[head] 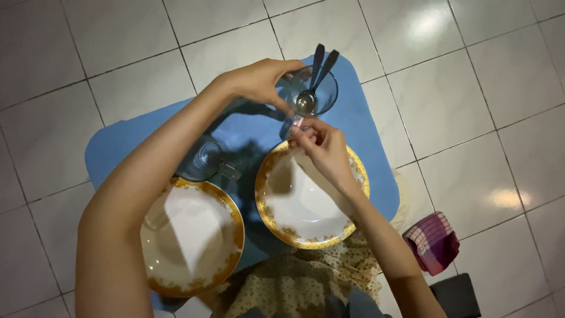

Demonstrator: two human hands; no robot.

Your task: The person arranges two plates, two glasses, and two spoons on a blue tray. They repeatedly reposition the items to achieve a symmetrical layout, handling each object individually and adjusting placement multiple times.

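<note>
The glass (315,94), holding spoons (312,88), stands at the blue bench's (365,135) far edge, steadied by the left hand (259,79). A small tag (297,122) is pinched in the right hand (323,147); the glass should be kept braced.

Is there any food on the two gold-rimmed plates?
No. Both gold-rimmed plates, the left plate and the right plate, show only bare white centres with shadows on them.

I see my left arm stretched forward and bent at the wrist, my left hand (259,79) curled with fingers hooked inward. My right forearm angles up from the lower right, and my right hand (323,150) pinches thumb against fingertips (297,131), just beneath the left.
</note>
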